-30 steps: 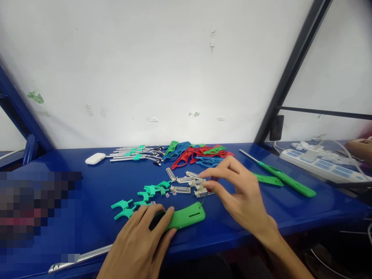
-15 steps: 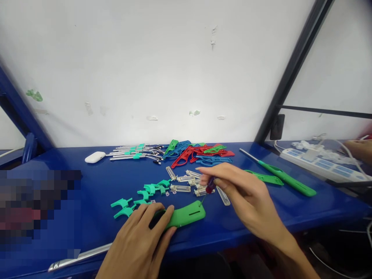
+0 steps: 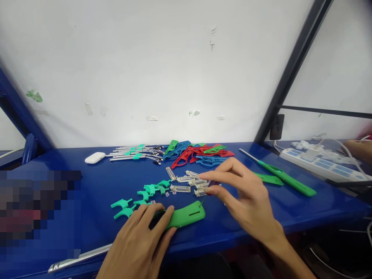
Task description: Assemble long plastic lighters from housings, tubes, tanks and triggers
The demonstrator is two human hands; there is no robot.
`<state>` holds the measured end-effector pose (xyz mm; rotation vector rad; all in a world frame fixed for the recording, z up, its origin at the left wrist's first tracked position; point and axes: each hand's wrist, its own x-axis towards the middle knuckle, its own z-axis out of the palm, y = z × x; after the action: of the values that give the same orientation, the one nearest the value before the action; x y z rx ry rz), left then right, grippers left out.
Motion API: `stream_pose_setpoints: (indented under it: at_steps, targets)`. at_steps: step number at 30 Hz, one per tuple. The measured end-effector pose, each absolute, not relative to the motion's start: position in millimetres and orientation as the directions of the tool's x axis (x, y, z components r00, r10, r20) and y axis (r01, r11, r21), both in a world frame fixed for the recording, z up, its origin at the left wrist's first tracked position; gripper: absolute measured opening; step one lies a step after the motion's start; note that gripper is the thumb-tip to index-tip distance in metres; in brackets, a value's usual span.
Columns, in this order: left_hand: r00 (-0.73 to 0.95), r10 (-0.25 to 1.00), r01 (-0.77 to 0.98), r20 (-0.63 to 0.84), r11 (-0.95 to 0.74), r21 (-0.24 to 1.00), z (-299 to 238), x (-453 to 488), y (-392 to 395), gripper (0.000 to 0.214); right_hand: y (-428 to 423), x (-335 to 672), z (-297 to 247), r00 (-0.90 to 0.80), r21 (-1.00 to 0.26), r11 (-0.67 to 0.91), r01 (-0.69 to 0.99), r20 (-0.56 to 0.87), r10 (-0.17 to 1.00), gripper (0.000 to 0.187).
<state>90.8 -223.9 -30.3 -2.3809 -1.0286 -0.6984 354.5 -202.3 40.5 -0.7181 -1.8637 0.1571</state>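
My left hand (image 3: pixel 139 240) is closed round a green long-necked lighter (image 3: pixel 187 215), pressing it to the blue table. The lighter's metal tube (image 3: pixel 84 255) sticks out to the lower left from under that hand. In my right hand (image 3: pixel 247 193), thumb and fingers hold a small screwdriver (image 3: pixel 213 183) by its dark red handle, which the fingers mostly hide. Its thin shaft slants down to the hole at the lighter's right end. Behind the hands lie clear fuel tanks (image 3: pixel 180 188) and, to the left, teal plastic triggers (image 3: pixel 149 189).
Metal tubes with wires (image 3: pixel 130 153) and a white case (image 3: pixel 95 157) lie at the back. Beside them are red, blue and green handle shells (image 3: pixel 186 155). An assembled green lighter (image 3: pixel 290 182) lies at right, near a power strip (image 3: pixel 319 164). Another person's hand (image 3: pixel 359 149) shows far right.
My right hand's fingers have shifted and spread on the screwdriver handle, with the index finger and thumb further apart. The left hand and the lighter have stayed still.
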Motion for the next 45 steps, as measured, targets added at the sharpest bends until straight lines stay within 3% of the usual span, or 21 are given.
stream_pose_setpoints:
  at_steps: [4, 9, 14, 17, 21, 27, 31, 34, 38, 45]
  targets:
    - [0.638, 0.508, 0.736, 0.579, -0.624, -0.263, -27, 92, -224, 0.045, -203, 356, 42, -0.323, -0.513, 0.794, 0.327, 0.729, 0.604, 0.038]
    - [0.653, 0.494, 0.730, 0.574, -0.612, -0.304, -20, 94, -223, 0.049, -201, 357, 43, -0.203, -0.427, 0.789, 0.442, 0.809, 0.551, 0.022]
    - [0.657, 0.479, 0.728, 0.582, -0.602, -0.328, -20, 93, -223, 0.051, -204, 359, 43, -0.338, -0.473, 0.802, 0.365, 0.735, 0.588, 0.038]
    - [0.638, 0.475, 0.740, 0.606, -0.594, -0.314, -23, 93, -223, 0.048, -204, 356, 42, -0.266, -0.424, 0.812, 0.401, 0.794, 0.546, 0.026]
    - [0.623, 0.472, 0.744, 0.623, -0.604, -0.286, -25, 93, -223, 0.046, -202, 355, 41, -0.203, -0.379, 0.797, 0.470, 0.832, 0.516, 0.003]
    - [0.497, 0.529, 0.779, 0.688, -0.622, -0.084, -33, 90, -223, 0.038, -207, 382, 44, 0.021, -0.435, 0.711, 0.552, 0.860, 0.510, 0.010]
    - [0.431, 0.545, 0.787, 0.719, -0.617, -0.004, -41, 90, -225, 0.040, -222, 403, 29, 0.105, -0.576, 0.595, 0.561, 0.762, 0.639, 0.012]
    - [0.410, 0.553, 0.774, 0.725, -0.631, 0.044, -43, 90, -226, 0.043, -231, 405, 9, 0.020, -0.579, 0.570, 0.583, 0.712, 0.702, 0.014]
    - [0.363, 0.541, 0.762, 0.759, -0.641, 0.093, -39, 88, -229, 0.048, -231, 389, -17, -0.101, -0.492, 0.611, 0.620, 0.723, 0.684, 0.011]
    - [0.394, 0.459, 0.740, 0.796, -0.672, 0.022, -34, 85, -233, 0.049, -225, 376, -29, -0.263, -0.297, 0.634, 0.714, 0.725, 0.636, 0.008]
